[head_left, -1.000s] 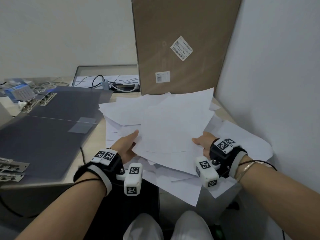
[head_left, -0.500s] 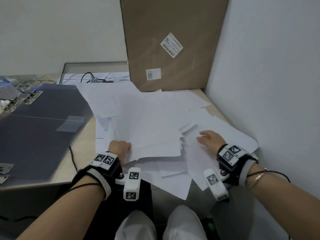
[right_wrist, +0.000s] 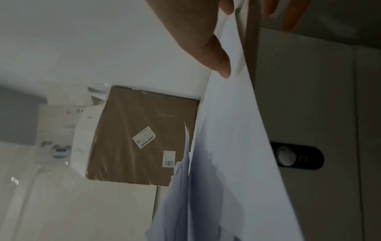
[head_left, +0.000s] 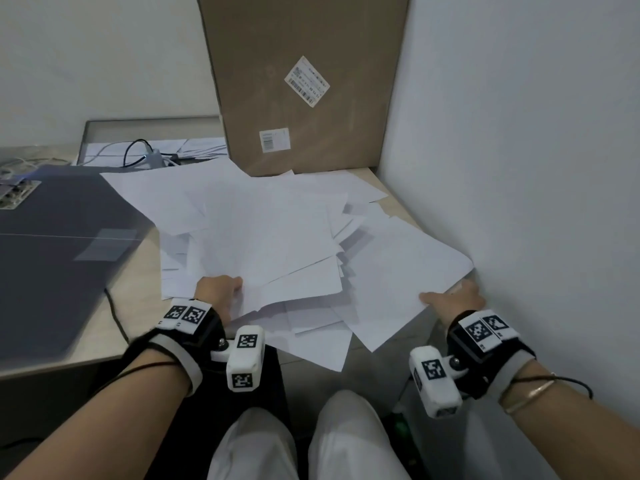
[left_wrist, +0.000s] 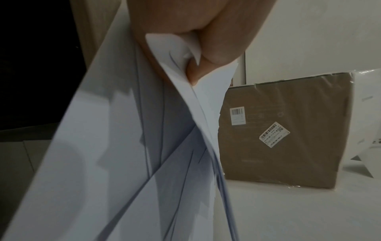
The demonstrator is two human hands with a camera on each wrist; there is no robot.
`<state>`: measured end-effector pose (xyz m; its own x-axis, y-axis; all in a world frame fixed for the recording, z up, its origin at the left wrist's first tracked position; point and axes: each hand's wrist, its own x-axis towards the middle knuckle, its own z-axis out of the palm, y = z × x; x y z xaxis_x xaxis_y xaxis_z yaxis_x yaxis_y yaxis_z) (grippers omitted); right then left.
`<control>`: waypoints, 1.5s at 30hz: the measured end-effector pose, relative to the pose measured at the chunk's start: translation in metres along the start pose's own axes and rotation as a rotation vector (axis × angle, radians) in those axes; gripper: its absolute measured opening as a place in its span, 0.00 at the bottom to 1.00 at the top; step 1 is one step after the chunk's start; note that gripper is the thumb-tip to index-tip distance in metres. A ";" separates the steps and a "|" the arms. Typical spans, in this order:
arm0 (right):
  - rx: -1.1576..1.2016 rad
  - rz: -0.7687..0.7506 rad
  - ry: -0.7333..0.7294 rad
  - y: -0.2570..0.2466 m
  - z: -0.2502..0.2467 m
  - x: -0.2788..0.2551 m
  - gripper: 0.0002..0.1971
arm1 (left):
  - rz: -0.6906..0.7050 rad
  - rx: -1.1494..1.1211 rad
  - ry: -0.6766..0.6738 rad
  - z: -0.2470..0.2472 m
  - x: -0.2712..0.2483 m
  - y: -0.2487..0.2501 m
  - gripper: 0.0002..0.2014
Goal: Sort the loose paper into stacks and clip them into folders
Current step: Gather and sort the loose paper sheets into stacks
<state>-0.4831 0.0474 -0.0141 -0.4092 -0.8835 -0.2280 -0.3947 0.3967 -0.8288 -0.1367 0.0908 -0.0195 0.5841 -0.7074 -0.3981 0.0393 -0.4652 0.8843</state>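
Loose sheets sprawl unsorted over the desk's near right corner.
The paper pile (head_left: pixel 277 237) overhangs the desk (head_left: pixel 138 296); left hand (head_left: pixel 216 292) pinches several sheets, right hand (head_left: pixel 453 301) grips the outermost sheet (head_left: pixel 398 278). A careless tug could spill overhanging pages floorward.

The loose paper (head_left: pixel 270 244) lies spread on the desk (head_left: pixel 138 292), in front of the cardboard box (head_left: pixel 304 81) that stands at the back beside the wall (head_left: pixel 519 168). To the left of the paper lie the folders (head_left: pixel 52 254). Behind them is a tray (head_left: pixel 152 124) with cables (head_left: pixel 138 150) in it.
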 end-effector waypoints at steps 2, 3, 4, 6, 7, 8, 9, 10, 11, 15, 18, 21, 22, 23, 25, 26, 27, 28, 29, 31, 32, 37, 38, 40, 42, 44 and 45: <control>0.205 0.051 -0.029 0.002 0.004 -0.001 0.14 | 0.002 0.019 -0.018 0.000 0.005 -0.003 0.21; 0.278 0.076 -0.040 0.003 0.006 0.000 0.12 | -0.001 -0.006 -0.041 0.000 0.005 -0.005 0.22; 0.342 0.092 -0.041 0.001 0.008 0.000 0.13 | -0.011 -0.018 -0.073 0.001 0.001 -0.004 0.21; 0.381 0.128 -0.063 0.001 0.013 0.006 0.16 | -0.013 -0.022 -0.095 0.002 0.001 -0.006 0.18; 0.381 0.156 -0.082 0.001 0.015 0.009 0.23 | -0.017 -0.025 -0.101 0.003 0.000 -0.007 0.15; 0.378 0.183 -0.107 0.002 0.016 0.009 0.28 | -0.022 -0.023 -0.107 0.003 -0.005 -0.007 0.12; 0.363 0.195 -0.124 0.006 0.018 0.015 0.28 | -0.014 -0.021 -0.106 0.003 -0.005 -0.008 0.11; 0.336 0.188 -0.144 0.007 0.019 0.015 0.24 | -0.018 -0.016 -0.108 0.003 -0.006 -0.008 0.11; 0.294 0.170 -0.164 0.010 0.022 0.019 0.22 | -0.018 -0.012 -0.111 0.002 -0.007 -0.009 0.10; 0.165 0.081 -0.144 0.007 0.021 0.024 0.30 | -0.069 -0.023 -0.111 -0.007 -0.002 -0.010 0.10; 0.084 0.075 -0.120 0.002 0.005 0.016 0.16 | -0.098 -0.050 -0.080 -0.014 0.005 -0.014 0.20; -0.045 -0.012 -0.095 0.007 -0.008 0.019 0.27 | -0.126 -0.045 -0.081 -0.021 -0.004 -0.008 0.17; -0.111 -0.074 -0.097 0.006 -0.010 0.020 0.28 | -0.146 -0.055 -0.095 -0.023 -0.008 -0.005 0.15; -0.138 -0.141 -0.125 0.004 -0.012 0.022 0.25 | -0.147 -0.075 -0.110 -0.025 -0.009 -0.003 0.14; -0.107 -0.250 -0.186 -0.003 -0.013 0.020 0.17 | -0.137 -0.104 -0.136 -0.028 -0.010 0.002 0.15; -0.068 -0.279 -0.205 -0.007 -0.012 0.018 0.15 | -0.129 -0.104 -0.152 -0.029 -0.010 0.003 0.16; -0.026 -0.288 -0.219 -0.011 -0.010 0.017 0.14 | -0.132 -0.105 -0.176 -0.029 -0.013 0.004 0.16; 0.006 -0.291 -0.248 -0.016 -0.007 0.015 0.13 | -0.130 -0.103 -0.205 -0.028 -0.014 0.005 0.16; 0.023 -0.287 -0.288 -0.019 -0.002 0.016 0.13 | -0.131 -0.100 -0.234 -0.028 -0.015 0.006 0.15; 0.032 -0.254 -0.382 -0.025 0.010 0.016 0.15 | -0.129 -0.075 -0.279 -0.024 -0.018 0.005 0.12; 0.049 -0.216 -0.431 -0.026 0.016 0.018 0.14 | -0.118 -0.044 -0.292 -0.020 -0.021 0.004 0.09; 0.316 0.049 -0.617 -0.036 0.030 0.009 0.13 | 0.011 0.094 -0.206 -0.005 -0.023 0.001 0.07; 0.337 0.080 -0.641 -0.037 0.030 0.009 0.18 | 0.024 0.097 -0.200 -0.005 -0.022 0.000 0.07; 0.338 0.102 -0.709 -0.039 0.029 0.011 0.20 | 0.018 0.082 -0.201 -0.004 -0.020 0.000 0.07; 0.269 0.102 -0.768 -0.040 0.031 0.012 0.15 | 0.016 0.053 -0.223 -0.002 -0.023 0.000 0.08; 0.209 0.102 -0.799 -0.042 0.038 0.010 0.11 | 0.001 0.036 -0.257 0.002 -0.027 0.001 0.12; 0.192 0.093 -0.802 -0.042 0.042 0.009 0.09 | -0.019 0.027 -0.288 0.004 -0.028 0.002 0.16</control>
<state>-0.4359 0.0123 -0.0033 0.3064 -0.7872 -0.5353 -0.2112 0.4921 -0.8445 -0.1562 0.1079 -0.0071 0.3290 -0.8185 -0.4710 0.0241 -0.4913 0.8707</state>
